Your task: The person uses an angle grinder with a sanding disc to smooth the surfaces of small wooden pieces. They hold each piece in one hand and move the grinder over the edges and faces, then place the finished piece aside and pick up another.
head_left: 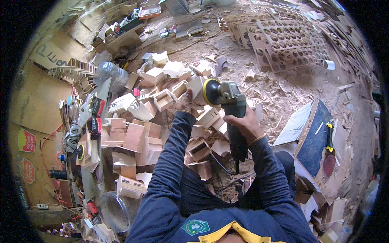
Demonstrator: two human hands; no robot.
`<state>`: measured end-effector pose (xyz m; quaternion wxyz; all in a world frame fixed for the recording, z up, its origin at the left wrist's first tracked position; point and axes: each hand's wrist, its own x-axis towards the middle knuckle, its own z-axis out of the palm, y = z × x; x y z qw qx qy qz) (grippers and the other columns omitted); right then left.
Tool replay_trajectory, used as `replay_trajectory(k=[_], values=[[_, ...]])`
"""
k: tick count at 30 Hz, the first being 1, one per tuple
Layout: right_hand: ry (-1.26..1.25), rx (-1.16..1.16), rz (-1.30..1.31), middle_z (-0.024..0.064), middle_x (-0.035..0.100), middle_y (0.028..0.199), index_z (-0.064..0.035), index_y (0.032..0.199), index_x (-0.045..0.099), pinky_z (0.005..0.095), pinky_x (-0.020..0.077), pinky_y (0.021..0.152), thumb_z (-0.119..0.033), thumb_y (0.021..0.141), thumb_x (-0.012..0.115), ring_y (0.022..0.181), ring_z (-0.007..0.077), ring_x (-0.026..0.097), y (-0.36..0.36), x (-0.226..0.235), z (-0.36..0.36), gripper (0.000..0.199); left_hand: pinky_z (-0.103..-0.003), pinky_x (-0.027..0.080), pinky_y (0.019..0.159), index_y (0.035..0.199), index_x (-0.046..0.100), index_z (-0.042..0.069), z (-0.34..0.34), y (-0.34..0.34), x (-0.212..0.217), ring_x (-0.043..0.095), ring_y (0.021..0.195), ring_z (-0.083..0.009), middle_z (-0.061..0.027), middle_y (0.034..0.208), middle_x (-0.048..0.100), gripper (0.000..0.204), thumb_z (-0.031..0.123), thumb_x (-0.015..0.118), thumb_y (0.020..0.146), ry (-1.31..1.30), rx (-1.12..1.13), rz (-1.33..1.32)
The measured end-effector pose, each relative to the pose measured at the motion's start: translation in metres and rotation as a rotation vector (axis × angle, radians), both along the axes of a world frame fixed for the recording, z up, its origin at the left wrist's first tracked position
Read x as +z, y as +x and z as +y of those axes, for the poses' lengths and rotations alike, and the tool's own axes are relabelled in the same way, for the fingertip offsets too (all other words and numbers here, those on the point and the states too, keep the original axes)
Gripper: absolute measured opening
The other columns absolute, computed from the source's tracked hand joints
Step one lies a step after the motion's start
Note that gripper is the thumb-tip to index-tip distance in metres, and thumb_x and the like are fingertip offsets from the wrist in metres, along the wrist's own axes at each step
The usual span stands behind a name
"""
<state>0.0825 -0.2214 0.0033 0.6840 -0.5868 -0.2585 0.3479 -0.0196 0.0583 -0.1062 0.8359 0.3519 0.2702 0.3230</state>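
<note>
My right hand (245,123) is wrapped around the dark green body of an angle grinder (234,106). Its round yellow-edged sanding disc (211,92) faces left, against or very close to a small wooden box (197,90). That box is gripped from its left side by my left hand (185,101), the thumb up along it. A dark power cord (221,165) runs from the tool's lower end down between my legs. Below and left of my hands lies a heap of similar pale wooden boxes (164,99), some open-sided, some with curved cut edges.
Panels with rows of round holes (283,40) lie at the far right. A blue board (313,139) to my right carries a yellow-and-black handled tool (330,137). Clear plastic containers (110,73) and a second disc (80,152) are at left. Wood dust and offcuts cover the floor.
</note>
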Motion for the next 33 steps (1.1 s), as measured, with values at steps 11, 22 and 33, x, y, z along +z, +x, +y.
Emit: replay_trajectory(k=[11,22,33], values=[[-0.198,-0.124,0.027,0.0041,0.066,0.083,-0.0018,0.102,0.068,0.0287,0.05,0.061,-0.024,0.072,0.081,0.066,0.0143,0.061,0.019,-0.007,-0.013,0.039,-0.048,0.059,0.091,0.136,0.055,0.004,-0.023,-0.012,0.059,0.065,0.113,-0.0316,-0.0148,0.126,0.064,0.063,0.047,0.071,0.092,0.034,-0.166,-0.274],[-0.076,-0.077,-0.015,0.0044,0.068,0.091,-0.0007,0.108,0.066,0.0294,0.053,0.07,-0.022,0.074,0.084,0.078,0.0136,0.063,0.006,-0.001,-0.012,0.044,-0.047,0.058,0.095,0.138,0.053,0.005,-0.032,-0.023,0.07,0.066,0.115,-0.0299,-0.0144,0.128,0.065,0.063,0.048,0.068,0.094,0.102,-0.071,-0.239],[0.027,-0.14,-0.307,0.0142,0.069,0.115,-0.0049,0.134,0.053,0.0364,0.0527,0.094,-0.034,0.065,0.091,0.104,0.0238,0.068,-0.012,0.003,-0.001,0.084,-0.044,0.061,0.091,0.135,0.054,0.004,-0.06,-0.004,0.072,0.069,0.106,-0.0282,-0.0139,0.122,0.067,0.066,0.049,0.072,0.091,0.079,-0.063,-0.171]])
